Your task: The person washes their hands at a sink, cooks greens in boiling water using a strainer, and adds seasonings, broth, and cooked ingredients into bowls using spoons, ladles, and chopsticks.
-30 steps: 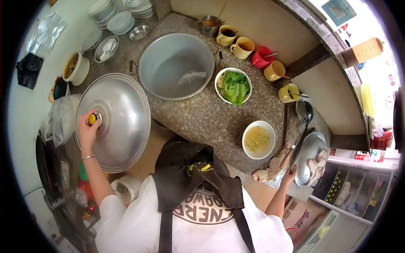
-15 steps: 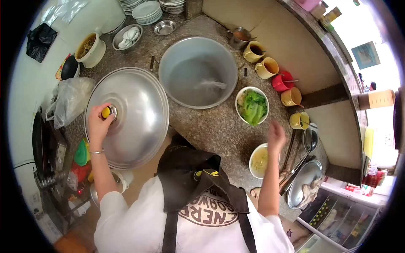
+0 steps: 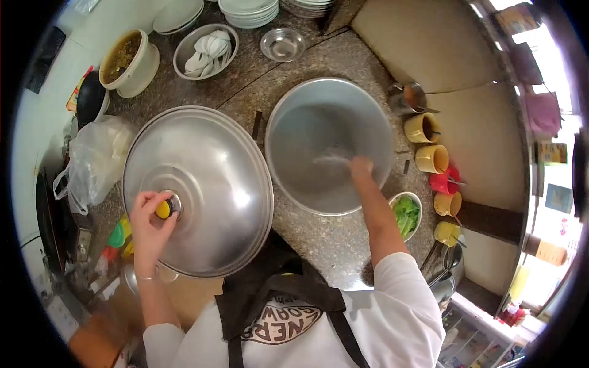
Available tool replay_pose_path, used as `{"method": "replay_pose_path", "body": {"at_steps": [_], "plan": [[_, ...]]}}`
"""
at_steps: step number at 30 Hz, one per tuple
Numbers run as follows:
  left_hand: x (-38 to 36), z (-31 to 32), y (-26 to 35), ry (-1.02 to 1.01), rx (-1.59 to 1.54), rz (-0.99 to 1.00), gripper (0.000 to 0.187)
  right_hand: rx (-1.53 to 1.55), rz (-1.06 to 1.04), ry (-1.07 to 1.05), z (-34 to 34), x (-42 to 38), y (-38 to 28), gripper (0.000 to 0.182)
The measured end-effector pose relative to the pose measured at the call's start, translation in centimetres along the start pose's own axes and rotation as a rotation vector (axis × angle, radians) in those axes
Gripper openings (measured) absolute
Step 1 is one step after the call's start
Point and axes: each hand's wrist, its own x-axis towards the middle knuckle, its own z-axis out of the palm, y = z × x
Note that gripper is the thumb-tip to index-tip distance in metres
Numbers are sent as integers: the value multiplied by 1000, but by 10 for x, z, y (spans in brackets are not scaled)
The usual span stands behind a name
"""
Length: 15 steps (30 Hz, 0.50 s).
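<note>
My left hand [image 3: 153,224] grips the yellow-topped knob [image 3: 164,209] of a large domed metal lid [image 3: 208,153], which is held beside the pot. My right hand [image 3: 361,167] reaches inside a big, deep metal pot [image 3: 282,122], its fingers closed and partly hidden. Close to those fingertips lies a pale, translucent thing [image 3: 332,157], too blurred to name. Under my right forearm, beside the pot, a white bowl of green leafy vegetables [image 3: 406,216] is partly covered from view.
Mugs with spoons [image 3: 432,159] line the right wall. Behind the lid are a bowl of white spoons [image 3: 208,54], a small metal bowl [image 3: 283,45], stacked plates [image 3: 250,12] and a tub of dark food [image 3: 126,67]. A clear plastic bag [image 3: 98,156] lies at left.
My right hand has moved from near the bowls into the pot. My left hand keeps hold of the lid. The view has shifted, and the soup bowl is no longer visible.
</note>
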Motion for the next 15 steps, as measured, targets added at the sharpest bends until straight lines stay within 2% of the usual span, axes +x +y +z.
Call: {"method": "replay_pose_path", "body": {"at_steps": [3,7,9,12,14,15], "plan": [[12,-3,-8,-47,-32,0,32,-72,-24,-67,1,-11,0,23],[28,-4,-15,-72,-57,-51,32,59,33,-31,-45,-39,6,25],[35,-3,-20,-72,-12,39,33,109,44,-36,-58,-49,14,26],[42,0,-17,-71,-46,-24,33,277,26,27,-58,-50,37,27],[46,1,-15,-67,-43,-2,33,623,-41,5,-40,-38,55,25],[49,1,-14,-57,-35,13,32,625,-35,8,-37,-39,61,25]]}}
